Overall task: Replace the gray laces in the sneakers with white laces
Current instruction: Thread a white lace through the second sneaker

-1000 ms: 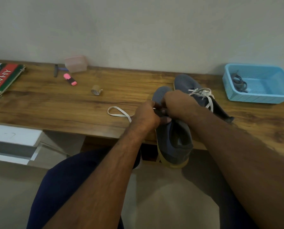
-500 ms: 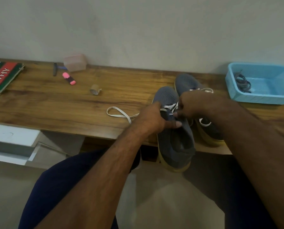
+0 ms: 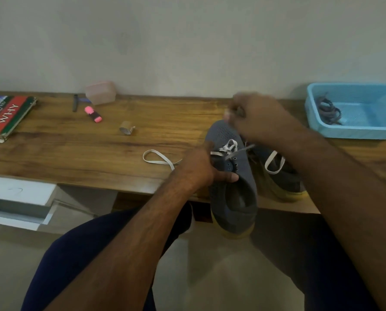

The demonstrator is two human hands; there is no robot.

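Right hand (image 3: 258, 116) rose toward the wall, pinching the white lace (image 3: 237, 151) taut; left hand (image 3: 198, 168) gripped the sneaker (image 3: 234, 187).

The right hand (image 3: 258, 115) is motion-blurred, its grip unclear. The book (image 3: 4, 116) and blue basket (image 3: 353, 131) run off the edges.

We count two gray sneakers (image 3: 230, 176) (image 3: 286, 176); one blue basket (image 3: 353, 131); one book (image 3: 5, 117); one pink highlighter (image 3: 93, 114); one tape roll (image 3: 126, 130); one pink box (image 3: 100, 92); two hands (image 3: 196, 169) (image 3: 255, 115) on one desk (image 3: 75, 153).
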